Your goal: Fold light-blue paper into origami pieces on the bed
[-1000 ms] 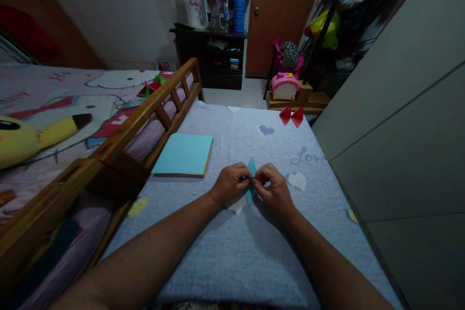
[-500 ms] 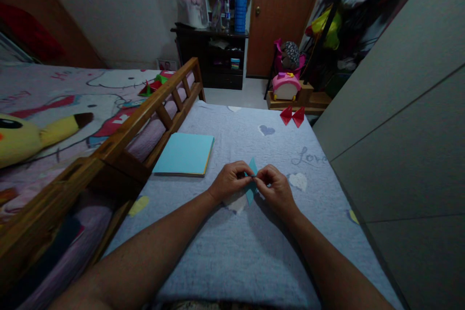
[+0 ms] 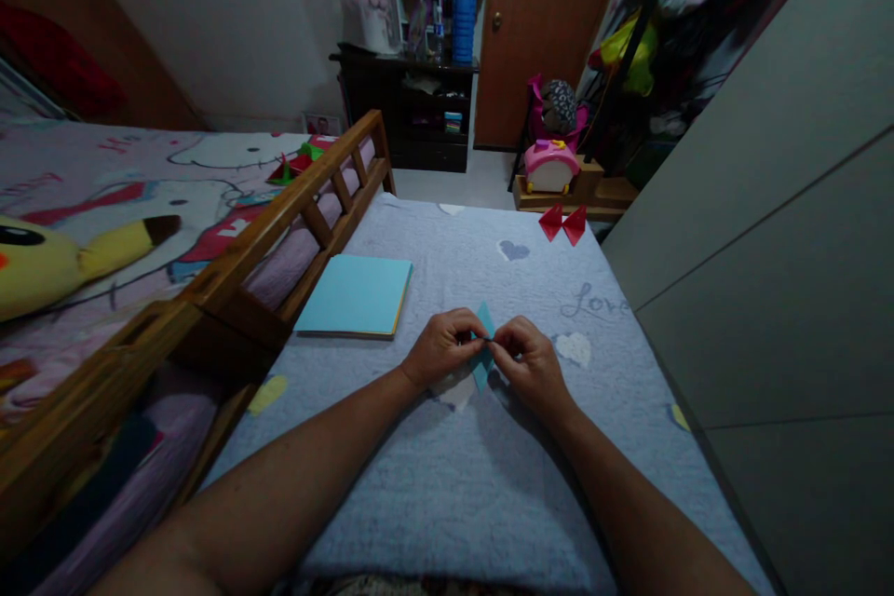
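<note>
A small folded piece of blue paper [image 3: 481, 371] lies on the grey-blue bedsheet [image 3: 447, 484] in the middle of the view. My left hand [image 3: 442, 349] and my right hand [image 3: 529, 363] meet over it, fingers curled and pinching its middle from either side. Only the paper's pointed top and bottom tips show between the hands. A stack of blue square paper sheets [image 3: 355, 296] lies to the left of my hands. A red folded paper bow shape [image 3: 562, 223] sits at the bed's far edge.
A wooden bed rail [image 3: 279, 233] runs along the left, with a cartoon-print bed and a yellow plush toy [image 3: 48, 265] beyond it. A grey wardrobe [image 3: 768, 233] stands close on the right. A dark shelf unit [image 3: 412, 107], a door and toys fill the far end.
My hands have stayed over the blue paper, with only small finger shifts on its middle. Nothing else has moved.
</note>
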### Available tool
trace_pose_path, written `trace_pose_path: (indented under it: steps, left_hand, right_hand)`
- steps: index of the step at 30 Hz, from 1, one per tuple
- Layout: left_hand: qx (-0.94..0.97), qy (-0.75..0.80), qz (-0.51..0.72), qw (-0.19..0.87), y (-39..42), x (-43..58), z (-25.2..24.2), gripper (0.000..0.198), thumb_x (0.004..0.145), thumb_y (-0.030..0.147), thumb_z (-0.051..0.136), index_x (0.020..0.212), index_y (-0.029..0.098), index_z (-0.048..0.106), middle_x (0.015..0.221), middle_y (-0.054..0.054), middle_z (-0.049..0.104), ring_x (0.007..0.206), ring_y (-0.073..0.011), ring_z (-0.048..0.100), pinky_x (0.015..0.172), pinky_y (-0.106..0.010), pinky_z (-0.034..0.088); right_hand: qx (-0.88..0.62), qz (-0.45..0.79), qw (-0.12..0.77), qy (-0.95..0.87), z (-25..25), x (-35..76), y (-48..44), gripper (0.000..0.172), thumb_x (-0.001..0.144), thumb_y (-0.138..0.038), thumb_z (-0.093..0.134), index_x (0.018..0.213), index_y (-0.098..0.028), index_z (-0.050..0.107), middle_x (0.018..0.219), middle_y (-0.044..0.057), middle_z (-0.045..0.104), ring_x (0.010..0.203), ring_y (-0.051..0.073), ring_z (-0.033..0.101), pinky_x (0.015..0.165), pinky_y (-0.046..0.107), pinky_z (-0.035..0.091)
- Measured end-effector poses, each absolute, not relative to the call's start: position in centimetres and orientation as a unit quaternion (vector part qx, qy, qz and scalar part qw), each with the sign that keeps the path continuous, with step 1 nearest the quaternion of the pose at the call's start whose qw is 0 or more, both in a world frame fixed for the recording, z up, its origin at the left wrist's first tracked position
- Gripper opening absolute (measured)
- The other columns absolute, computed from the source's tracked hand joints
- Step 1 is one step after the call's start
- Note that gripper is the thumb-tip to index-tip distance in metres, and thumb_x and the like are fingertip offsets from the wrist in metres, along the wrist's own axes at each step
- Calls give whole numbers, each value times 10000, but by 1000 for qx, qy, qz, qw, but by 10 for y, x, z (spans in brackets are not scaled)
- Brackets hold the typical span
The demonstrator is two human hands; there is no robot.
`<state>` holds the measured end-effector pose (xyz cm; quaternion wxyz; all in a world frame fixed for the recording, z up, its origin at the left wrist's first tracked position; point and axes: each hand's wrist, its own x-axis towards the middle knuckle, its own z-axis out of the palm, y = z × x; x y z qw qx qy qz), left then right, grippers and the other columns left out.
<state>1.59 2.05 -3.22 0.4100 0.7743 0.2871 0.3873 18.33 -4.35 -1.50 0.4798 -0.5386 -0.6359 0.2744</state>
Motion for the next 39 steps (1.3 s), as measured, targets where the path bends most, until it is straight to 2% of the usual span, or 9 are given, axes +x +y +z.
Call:
trace_pose_path:
  steps: [11,19,27,39]
  left_hand:
    - [775,292,394,400,20,16,-32,77,808,149,649,782,154,721,739,-25,640,699,-125,582,642,-224,440]
    - [800,286,378,369,18,16,-29,101,837,171,635,785,156,720,744,-29,636,687,-124,574,628,-222,436]
    - [801,278,381,368,17,16,-29,105,816,118,627,794,156,723,753,-27,635,693,-120,574,634,-218,432]
    - [786,281,392,386,13,14,-23,62,825,172,655,810,148,710,736,-31,639,656,-116,549,609,-226,434]
  right_hand:
    - [-538,306,482,-621,-14,182,-45,39,802,-221,612,768,-204,616,753,-4,547,652,135,525,585,257,427]
    - [-570,445,480,-496,-7,181,-44,228,781,-412,662,717,-195,633,613,-19,558,552,131,509,504,247,406]
    - [-543,548,506,-386,-9,179,-43,211,717,-365,722,698,-192,604,540,-54,536,466,90,481,464,208,394]
    - [-529,600,509,-317,-11,178,-42,296,643,-396,796,692,-181,598,518,-52,551,409,73,480,391,184,413]
